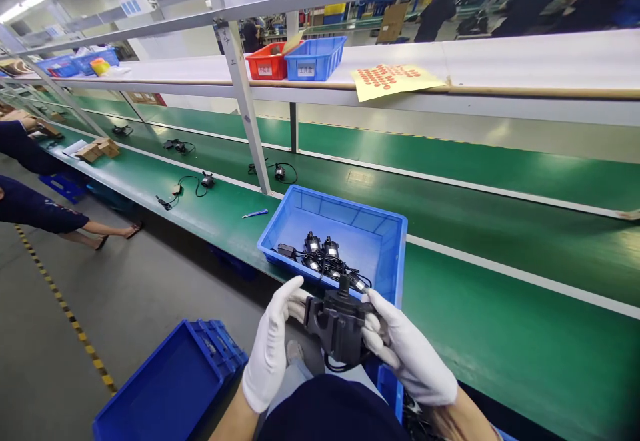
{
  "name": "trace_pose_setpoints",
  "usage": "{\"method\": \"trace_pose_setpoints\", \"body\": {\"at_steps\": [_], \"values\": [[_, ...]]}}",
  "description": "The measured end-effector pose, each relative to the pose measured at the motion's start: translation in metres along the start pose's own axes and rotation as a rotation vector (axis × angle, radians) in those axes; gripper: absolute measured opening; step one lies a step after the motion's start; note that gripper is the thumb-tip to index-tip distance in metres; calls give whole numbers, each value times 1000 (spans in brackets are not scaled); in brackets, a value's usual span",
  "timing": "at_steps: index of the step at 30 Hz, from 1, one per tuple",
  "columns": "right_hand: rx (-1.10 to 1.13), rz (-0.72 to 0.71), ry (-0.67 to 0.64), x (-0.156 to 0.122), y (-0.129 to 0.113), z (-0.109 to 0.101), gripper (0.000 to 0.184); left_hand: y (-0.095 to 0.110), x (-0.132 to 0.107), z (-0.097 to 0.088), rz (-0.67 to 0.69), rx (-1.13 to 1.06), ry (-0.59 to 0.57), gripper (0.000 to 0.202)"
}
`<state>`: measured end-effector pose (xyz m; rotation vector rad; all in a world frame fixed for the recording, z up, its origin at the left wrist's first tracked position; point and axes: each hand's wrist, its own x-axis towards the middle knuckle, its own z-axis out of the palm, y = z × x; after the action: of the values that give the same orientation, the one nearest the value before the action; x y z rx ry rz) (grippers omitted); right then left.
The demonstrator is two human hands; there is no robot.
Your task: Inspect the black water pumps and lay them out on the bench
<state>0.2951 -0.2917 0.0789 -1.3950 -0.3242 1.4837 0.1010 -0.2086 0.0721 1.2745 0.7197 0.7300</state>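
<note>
Right hand, white-gloved: we record its fingers closed on one side of a black device. Left hand, white-gloved: curved at the device's other side; whether gripping, we cannot tell. Device position: before the near rim of a blue bin, green table. Bin contents: smaller black units, cables.

"Where's there room to pass?"
"Along the green counter right of the blue bin, or into the bin's far half."
"What's in the way?"
"Corded black units crowd its near side; the black device in the right hand blocks the front; a post rises near the far left corner."
</note>
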Motion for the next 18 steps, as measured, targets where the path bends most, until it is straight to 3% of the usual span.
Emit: {"method": "trace_pose_setpoints", "body": {"at_steps": [3,5,7,11,13,15,18], "values": [[-91,-9,43,1,-9,9,69,10,0,-1,-62,137,-46,62],[-193,-71,42,-4,-14,19,70,10,3,2,-92,120,-91,60],[-258,-131,-37,-12,-18,28,69,2,10,7,-181,-121,-105,59],[-337,-210,-140,-27,-22,39,59,-27,25,14,-459,-886,-186,52],[-415,-218,-90,-26,-19,40,51,-37,28,15,-454,-1079,-178,35],[-522,-235,-49,-21,-15,43,43,-41,28,15,-397,-1126,-133,26],[-692,-235,-90,-15,-11,56,20,-32,18,12,-350,-989,-96,41]]}}
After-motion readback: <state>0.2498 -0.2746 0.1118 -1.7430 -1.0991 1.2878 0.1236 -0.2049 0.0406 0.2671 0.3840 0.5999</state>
